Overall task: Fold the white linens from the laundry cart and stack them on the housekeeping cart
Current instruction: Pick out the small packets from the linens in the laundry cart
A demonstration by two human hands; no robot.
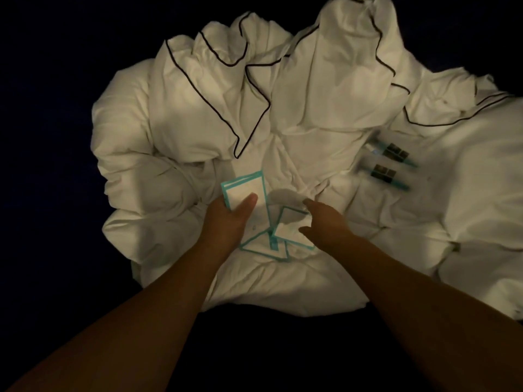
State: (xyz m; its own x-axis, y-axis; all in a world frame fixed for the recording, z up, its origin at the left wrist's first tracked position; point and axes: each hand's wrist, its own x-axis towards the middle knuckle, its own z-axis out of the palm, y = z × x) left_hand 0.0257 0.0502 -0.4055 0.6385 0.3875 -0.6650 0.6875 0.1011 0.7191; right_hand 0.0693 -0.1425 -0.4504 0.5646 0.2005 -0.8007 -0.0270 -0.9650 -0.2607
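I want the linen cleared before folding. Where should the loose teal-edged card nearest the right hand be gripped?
Pinch the teal-edged card by its right edge, coming from the right, where the right hand hovers open. It lies nearly flat on soft white linen, so a thumb can probably slip under.

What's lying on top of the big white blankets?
Some teal-edged white cards lie on the white linens; the left hand holds another card. Two blurred teal-tipped sticks lie to the right. What is under the linens is hidden.
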